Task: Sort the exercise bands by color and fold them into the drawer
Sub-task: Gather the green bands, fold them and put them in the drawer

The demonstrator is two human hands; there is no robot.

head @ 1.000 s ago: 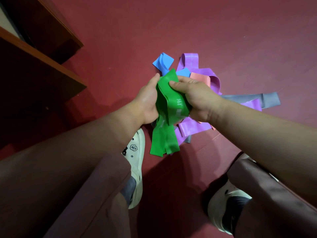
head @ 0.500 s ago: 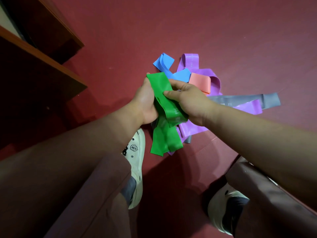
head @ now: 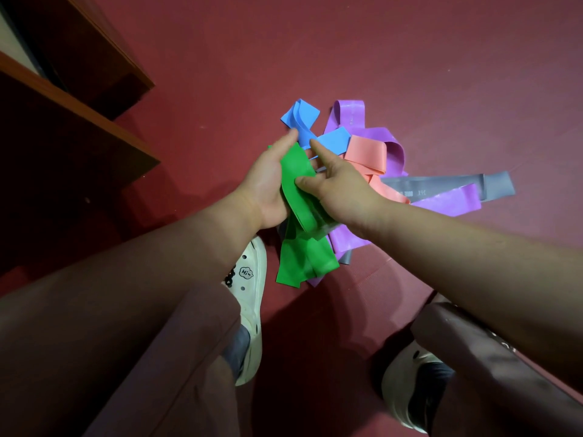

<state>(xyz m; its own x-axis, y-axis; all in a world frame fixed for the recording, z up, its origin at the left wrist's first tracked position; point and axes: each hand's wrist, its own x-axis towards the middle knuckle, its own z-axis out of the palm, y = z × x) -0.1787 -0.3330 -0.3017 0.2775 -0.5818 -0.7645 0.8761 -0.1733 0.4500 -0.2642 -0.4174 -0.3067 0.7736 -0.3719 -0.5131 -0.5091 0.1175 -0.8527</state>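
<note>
At the bottom of the view, a cream clog [head: 249,310] carried a charm reading "Hi~". Just above it, both hands worked the green band [head: 296,184]: left hand [head: 268,190] cupped round its upper fold, right hand [head: 340,190] pinching it w/ thumb, forefinger out straight. Its tail hung over the floor [head: 410,58]. Judged step: folding the green, mid-fold; next needs the tail doubled up, then a carry to the wooden drawer unit [head: 79,137] at left. Beyond lay the unsorted pile: purple band [head: 448,201], grey band [head: 441,184] w/ faint print, illegible, salmon band [head: 367,152], blue band [head: 299,116].
</note>
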